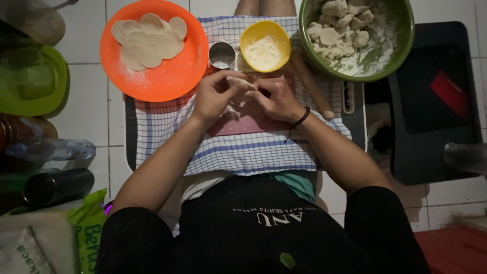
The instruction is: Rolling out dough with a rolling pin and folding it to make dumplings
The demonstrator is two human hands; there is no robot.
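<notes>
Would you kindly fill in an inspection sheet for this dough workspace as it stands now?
Surface: checked cloth spread over a tiled floor, with a pink board on it.
Job's things: dough piece pinched between both hands; orange plate of flat dough rounds; green bowl of dough lumps; yellow bowl of flour; metal cup; rolling pin.
Clutter: bottles, green lid, bags at the left.
Hands: left hand and right hand both closed on the dough piece.
Cables: nothing seen.
Surroundings: dark tray at the right.
</notes>
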